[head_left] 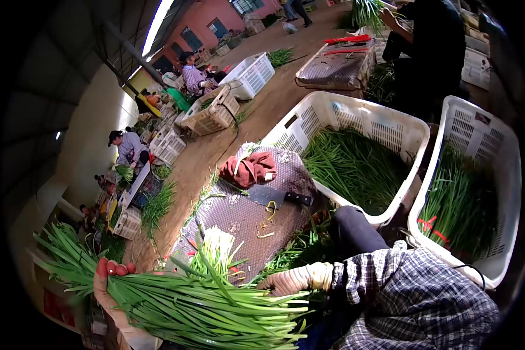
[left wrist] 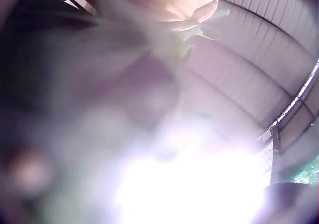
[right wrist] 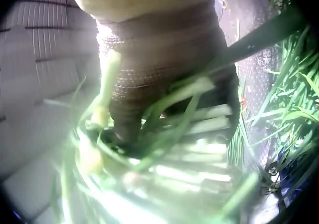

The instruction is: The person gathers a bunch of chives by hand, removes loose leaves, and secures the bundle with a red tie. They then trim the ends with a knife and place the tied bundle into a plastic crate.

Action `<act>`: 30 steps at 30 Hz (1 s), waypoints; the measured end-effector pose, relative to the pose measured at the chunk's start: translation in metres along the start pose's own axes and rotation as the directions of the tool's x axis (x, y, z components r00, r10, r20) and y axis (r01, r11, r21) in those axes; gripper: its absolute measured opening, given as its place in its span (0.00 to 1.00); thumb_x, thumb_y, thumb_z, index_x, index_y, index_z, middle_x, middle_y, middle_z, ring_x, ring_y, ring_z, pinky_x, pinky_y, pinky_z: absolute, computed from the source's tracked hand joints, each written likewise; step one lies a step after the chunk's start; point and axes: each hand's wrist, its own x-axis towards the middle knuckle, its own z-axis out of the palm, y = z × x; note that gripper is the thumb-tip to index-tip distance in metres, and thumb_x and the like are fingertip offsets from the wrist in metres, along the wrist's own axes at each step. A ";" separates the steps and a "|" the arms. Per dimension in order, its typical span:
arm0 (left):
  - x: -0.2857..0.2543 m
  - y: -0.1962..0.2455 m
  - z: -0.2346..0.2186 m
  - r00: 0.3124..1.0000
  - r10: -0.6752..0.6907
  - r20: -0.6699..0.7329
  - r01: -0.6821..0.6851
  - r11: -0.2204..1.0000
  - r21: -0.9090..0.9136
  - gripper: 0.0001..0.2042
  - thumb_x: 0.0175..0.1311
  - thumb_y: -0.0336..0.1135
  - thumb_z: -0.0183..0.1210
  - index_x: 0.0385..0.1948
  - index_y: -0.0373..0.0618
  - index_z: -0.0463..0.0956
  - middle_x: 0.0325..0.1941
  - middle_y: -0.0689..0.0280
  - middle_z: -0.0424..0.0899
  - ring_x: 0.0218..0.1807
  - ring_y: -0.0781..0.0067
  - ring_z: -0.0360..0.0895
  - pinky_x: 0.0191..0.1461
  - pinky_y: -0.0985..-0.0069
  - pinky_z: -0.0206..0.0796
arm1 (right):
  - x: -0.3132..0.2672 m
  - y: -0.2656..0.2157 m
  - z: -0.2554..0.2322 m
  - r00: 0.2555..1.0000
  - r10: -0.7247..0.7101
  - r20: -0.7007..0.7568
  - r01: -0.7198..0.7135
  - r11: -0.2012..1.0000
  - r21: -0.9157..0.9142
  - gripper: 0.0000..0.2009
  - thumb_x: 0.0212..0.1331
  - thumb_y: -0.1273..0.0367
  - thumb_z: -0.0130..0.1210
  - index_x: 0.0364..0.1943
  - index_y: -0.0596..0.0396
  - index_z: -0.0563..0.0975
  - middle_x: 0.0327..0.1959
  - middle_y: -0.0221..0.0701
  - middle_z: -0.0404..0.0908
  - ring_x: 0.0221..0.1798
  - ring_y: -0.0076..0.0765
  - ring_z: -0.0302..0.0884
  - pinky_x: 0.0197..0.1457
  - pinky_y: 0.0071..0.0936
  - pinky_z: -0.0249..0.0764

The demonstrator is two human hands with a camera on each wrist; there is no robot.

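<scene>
Left hand: fingers curled over a thick bundle of green onions, fingertips showing over the stalks; the bundle lies across the near edge of the desk, leaf tips fanning left. Left wrist view blurred, glare only. Right hand, gloved, reaches into the bundle's right end; right wrist view shows glove fingers among pale stalks, but whether they clasp them, cannot tell. On the desk: cleaver mid-surface, red cloth near far edge. Two white crates of greens stand right.
</scene>
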 end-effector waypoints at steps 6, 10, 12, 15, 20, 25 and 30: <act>0.022 0.017 -0.028 0.999 -0.006 0.048 0.005 1.000 0.011 0.10 0.66 0.39 0.52 0.25 0.47 0.71 0.23 0.70 0.74 0.28 0.74 0.74 0.46 0.75 0.71 | -0.077 -0.027 0.001 0.896 0.382 -0.225 -0.374 0.924 0.079 0.17 0.61 0.57 0.53 0.42 0.56 0.78 0.27 0.36 0.80 0.34 0.23 0.75 0.38 0.27 0.72; 0.022 0.028 -0.030 0.992 0.097 -0.079 -0.096 0.995 0.024 0.09 0.65 0.39 0.53 0.27 0.47 0.71 0.24 0.70 0.73 0.32 0.75 0.73 0.46 0.76 0.69 | -0.121 -0.036 -0.009 0.870 0.412 -0.270 -0.281 0.865 0.415 0.17 0.64 0.56 0.49 0.41 0.57 0.78 0.21 0.34 0.76 0.25 0.16 0.65 0.28 0.25 0.68; 0.027 0.038 -0.039 0.986 0.141 -0.092 -0.139 0.990 0.029 0.08 0.64 0.38 0.53 0.27 0.48 0.71 0.24 0.70 0.74 0.33 0.74 0.73 0.45 0.75 0.69 | -0.128 -0.032 -0.015 0.879 0.416 -0.232 -0.428 0.904 -0.004 0.18 0.60 0.55 0.52 0.47 0.52 0.76 0.25 0.37 0.79 0.29 0.32 0.75 0.33 0.32 0.71; 0.032 0.035 -0.040 0.963 0.221 -0.153 -0.218 0.975 0.035 0.08 0.64 0.39 0.53 0.26 0.49 0.71 0.24 0.70 0.75 0.34 0.73 0.74 0.44 0.74 0.69 | -0.113 -0.070 -0.040 0.907 0.420 0.005 -0.323 0.704 -0.632 0.34 0.47 0.54 0.60 0.61 0.45 0.63 0.43 0.45 0.77 0.44 0.55 0.75 0.47 0.43 0.71; 0.048 0.017 -0.031 0.987 0.140 -0.075 -0.135 0.988 0.071 0.08 0.65 0.40 0.53 0.31 0.46 0.73 0.27 0.67 0.75 0.35 0.70 0.75 0.48 0.72 0.71 | -0.020 -0.014 -0.074 0.804 0.381 -0.456 0.111 0.657 0.745 0.20 0.61 0.62 0.54 0.57 0.49 0.69 0.50 0.27 0.75 0.56 0.25 0.69 0.57 0.26 0.68; 0.086 0.012 -0.057 0.939 -0.032 -0.343 0.083 0.987 0.137 0.18 0.67 0.39 0.45 0.54 0.38 0.66 0.49 0.57 0.76 0.47 0.58 0.76 0.50 0.60 0.71 | 0.001 0.005 -0.003 0.963 0.250 -0.100 0.063 0.149 0.987 0.25 0.60 0.54 0.52 0.57 0.51 0.68 0.52 0.32 0.74 0.52 0.33 0.72 0.53 0.35 0.72; 0.097 0.011 -0.063 0.924 0.087 -0.372 -0.054 0.994 0.098 0.08 0.60 0.33 0.55 0.37 0.40 0.74 0.39 0.60 0.80 0.41 0.61 0.77 0.47 0.63 0.71 | -0.004 -0.024 0.004 0.993 -0.043 -0.114 0.103 -0.195 0.975 0.29 0.57 0.46 0.51 0.57 0.48 0.68 0.55 0.41 0.71 0.55 0.47 0.71 0.46 0.46 0.76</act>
